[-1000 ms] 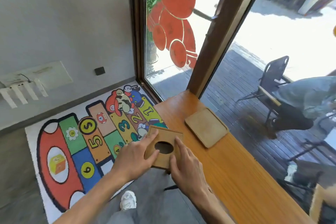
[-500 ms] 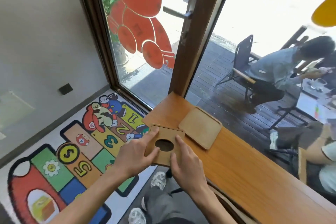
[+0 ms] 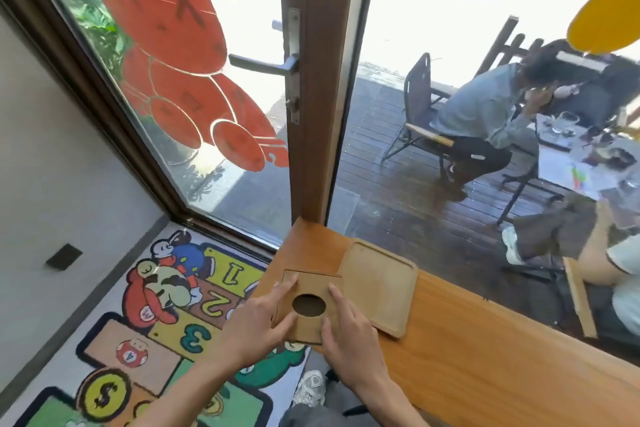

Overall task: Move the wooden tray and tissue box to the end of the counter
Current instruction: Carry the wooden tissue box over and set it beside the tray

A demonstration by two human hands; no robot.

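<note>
Both hands (image 3: 256,326) grip one tissue box (image 3: 309,305); one tray (image 3: 377,284).

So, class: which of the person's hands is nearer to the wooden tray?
The right hand. It rests on the tissue box side next to the wooden tray; the left hand grips the box's far side, away from the tray.

Tissue box (image 3: 311,291) sides hidden behind hands; counter (image 3: 485,340) cut off at right edge; forearms leave frame bottom.
</note>
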